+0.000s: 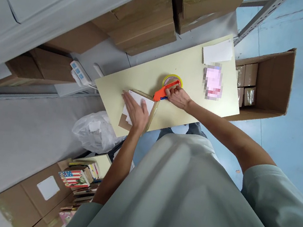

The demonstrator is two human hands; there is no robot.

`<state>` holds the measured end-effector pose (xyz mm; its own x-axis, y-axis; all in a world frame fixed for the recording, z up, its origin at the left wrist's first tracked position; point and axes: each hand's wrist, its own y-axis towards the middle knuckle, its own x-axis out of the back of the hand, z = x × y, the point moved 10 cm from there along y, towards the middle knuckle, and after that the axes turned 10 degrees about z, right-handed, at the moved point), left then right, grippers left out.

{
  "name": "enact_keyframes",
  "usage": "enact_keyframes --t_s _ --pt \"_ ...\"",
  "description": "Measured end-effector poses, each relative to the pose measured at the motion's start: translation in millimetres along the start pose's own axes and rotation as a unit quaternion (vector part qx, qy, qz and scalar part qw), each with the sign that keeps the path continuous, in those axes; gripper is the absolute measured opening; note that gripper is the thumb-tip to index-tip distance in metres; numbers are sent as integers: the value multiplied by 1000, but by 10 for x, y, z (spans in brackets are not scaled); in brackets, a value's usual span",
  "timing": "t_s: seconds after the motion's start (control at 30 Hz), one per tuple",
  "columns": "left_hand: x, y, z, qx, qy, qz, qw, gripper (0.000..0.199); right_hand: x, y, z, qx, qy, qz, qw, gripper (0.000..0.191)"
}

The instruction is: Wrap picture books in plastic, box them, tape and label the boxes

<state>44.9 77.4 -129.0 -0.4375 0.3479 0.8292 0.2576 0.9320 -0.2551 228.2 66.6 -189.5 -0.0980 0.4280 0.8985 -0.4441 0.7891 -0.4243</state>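
My left hand lies flat with fingers stretched out on a small cardboard parcel, over the white paper on its top. In my right hand is an orange tape dispenser loaded with a yellow-edged roll of tape. The dispenser's front end is at the parcel's upper right corner; whether tape is stuck there I cannot tell. Both hands are over a pale yellow table.
Farther right on the table are a white sheet and a blurred pink item. An open carton holding small boxes stands past the right end. A plastic bag hangs at the left; books and shelved cartons are around.
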Motion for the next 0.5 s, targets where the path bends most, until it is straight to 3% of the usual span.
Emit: enact_keyframes --t_s 0.07,0.17,0.37,0.5 --pt "35 87 111 63 2 -24 998 76 -11 -23 46 7 11 -4 1000 46" --pt "-98 164 57 64 5 5 998 73 -49 -133 222 38 21 8 999 43" --pt "-448 -171 -300 -114 7 99 989 64 -106 -450 925 115 30 45 992 40" --pt "-527 -343 -234 -167 24 131 977 64 -133 -479 1159 103 51 57 992 38"
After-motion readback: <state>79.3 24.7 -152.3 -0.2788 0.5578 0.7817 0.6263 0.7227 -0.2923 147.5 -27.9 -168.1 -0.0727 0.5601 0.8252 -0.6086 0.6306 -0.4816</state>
